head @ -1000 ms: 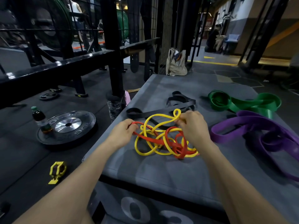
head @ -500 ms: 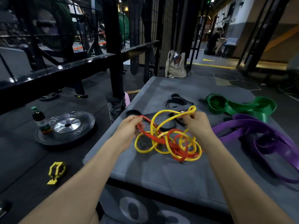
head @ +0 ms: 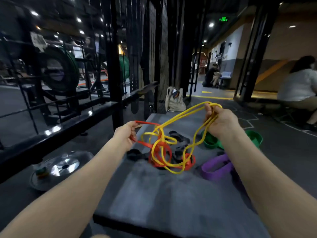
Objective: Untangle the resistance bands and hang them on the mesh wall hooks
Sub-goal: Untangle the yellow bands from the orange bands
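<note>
A thin yellow band [head: 181, 115] and a red band [head: 161, 148] hang tangled together above the grey padded box [head: 154, 194]. My left hand [head: 126, 134] grips a loop of the red band at the left. Higher up on the right, my right hand [head: 221, 121] grips loops of the yellow band. The knot of both bands dangles between the hands, its lowest loops touching the box. A black band [head: 178, 137], a green band [head: 210, 141] and a purple band [head: 217, 166] lie on the box behind it. The mesh wall [head: 162, 54] stands ahead.
A black rack rail [head: 68, 124] runs along the left. A weight plate [head: 63, 166] with a bottle [head: 41, 172] lies on the floor at the left. A beige bag [head: 175, 99] leans by the mesh. One person sits at the far right, another farther back.
Both hands have lifted the tangle off the box and pulled apart, the right hand rising highest with the yellow loops. The camera has tilted up toward the mesh wall.
</note>
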Demonstrator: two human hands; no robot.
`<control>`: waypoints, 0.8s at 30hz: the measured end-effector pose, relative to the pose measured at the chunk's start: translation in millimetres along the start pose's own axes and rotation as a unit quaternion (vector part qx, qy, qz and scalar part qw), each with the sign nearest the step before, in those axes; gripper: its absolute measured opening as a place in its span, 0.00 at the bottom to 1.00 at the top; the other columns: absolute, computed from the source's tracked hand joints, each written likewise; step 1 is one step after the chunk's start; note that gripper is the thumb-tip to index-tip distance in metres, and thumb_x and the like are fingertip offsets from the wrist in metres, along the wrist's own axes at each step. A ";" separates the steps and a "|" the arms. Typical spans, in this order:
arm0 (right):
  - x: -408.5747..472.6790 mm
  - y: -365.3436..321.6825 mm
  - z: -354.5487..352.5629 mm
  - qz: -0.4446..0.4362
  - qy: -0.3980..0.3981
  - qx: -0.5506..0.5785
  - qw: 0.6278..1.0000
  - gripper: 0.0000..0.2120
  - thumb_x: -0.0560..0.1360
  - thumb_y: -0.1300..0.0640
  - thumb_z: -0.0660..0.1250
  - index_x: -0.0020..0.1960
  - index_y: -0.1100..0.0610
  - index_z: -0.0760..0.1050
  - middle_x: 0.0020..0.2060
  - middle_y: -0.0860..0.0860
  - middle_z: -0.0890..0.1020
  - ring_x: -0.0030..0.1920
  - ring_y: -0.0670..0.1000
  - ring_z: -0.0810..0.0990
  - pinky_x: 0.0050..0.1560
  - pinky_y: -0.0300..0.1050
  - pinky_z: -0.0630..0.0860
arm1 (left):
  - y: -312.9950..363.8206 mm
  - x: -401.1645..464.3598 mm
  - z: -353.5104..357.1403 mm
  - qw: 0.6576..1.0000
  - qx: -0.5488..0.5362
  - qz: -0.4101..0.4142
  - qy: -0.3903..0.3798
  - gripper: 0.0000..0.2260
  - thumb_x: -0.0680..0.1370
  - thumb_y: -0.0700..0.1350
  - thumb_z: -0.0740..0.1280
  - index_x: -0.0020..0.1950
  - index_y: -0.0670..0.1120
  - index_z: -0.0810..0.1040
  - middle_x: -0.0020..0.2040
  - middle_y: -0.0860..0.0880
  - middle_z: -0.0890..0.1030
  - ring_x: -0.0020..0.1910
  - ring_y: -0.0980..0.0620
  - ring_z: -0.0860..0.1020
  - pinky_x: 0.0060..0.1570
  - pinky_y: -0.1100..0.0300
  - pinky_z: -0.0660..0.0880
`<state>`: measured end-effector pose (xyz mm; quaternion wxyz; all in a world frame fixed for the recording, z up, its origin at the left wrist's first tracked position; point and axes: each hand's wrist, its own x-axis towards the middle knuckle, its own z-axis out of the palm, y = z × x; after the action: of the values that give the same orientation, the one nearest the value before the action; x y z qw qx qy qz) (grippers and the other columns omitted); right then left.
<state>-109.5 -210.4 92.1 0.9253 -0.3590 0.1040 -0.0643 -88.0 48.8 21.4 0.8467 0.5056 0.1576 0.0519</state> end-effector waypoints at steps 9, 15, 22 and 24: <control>-17.6 -71.2 -49.9 -0.170 0.116 0.126 0.970 0.14 0.77 0.67 0.56 0.35 0.59 0.72 0.30 0.51 0.79 0.23 0.44 0.68 0.23 0.33 0.62 | 26.4 -2.1 4.6 0.993 -0.055 0.011 0.104 0.11 0.77 0.37 0.61 0.35 0.45 0.67 0.14 0.52 0.64 0.09 0.56 0.58 0.17 0.75 0.58; -14.1 -43.6 -100.9 -0.217 0.189 -0.085 0.954 0.13 0.71 0.69 0.62 0.32 0.56 0.76 0.17 0.44 0.75 0.23 0.43 0.68 0.24 0.34 0.63 | 1.9 -23.7 27.9 0.995 -0.026 0.041 0.086 0.10 0.78 0.40 0.64 0.37 0.44 0.73 0.20 0.50 0.68 0.11 0.57 0.60 0.17 0.68 0.61; -13.9 -2.4 -116.6 -0.060 -0.051 -0.661 0.746 0.08 0.74 0.67 0.62 0.39 0.61 0.79 0.28 0.50 0.79 0.28 0.43 0.74 0.26 0.30 0.69 | 7.3 -20.7 56.7 0.994 0.003 0.084 -0.064 0.09 0.80 0.42 0.60 0.41 0.48 0.74 0.30 0.53 0.63 0.16 0.60 0.59 0.17 0.69 0.54; -8.5 6.5 -116.8 0.041 -0.102 -0.794 0.598 0.10 0.74 0.60 0.65 0.54 0.61 0.78 0.43 0.54 0.79 0.41 0.49 0.77 0.41 0.37 0.73 | 18.4 -25.4 65.9 0.989 -0.010 0.097 -0.112 0.09 0.81 0.42 0.58 0.42 0.48 0.74 0.27 0.54 0.64 0.17 0.60 0.59 0.18 0.70 0.54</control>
<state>-145.4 -280.1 4.8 0.2817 -0.9515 0.0334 0.1186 -89.7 -3.9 71.9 0.8551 0.5124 0.0113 0.0779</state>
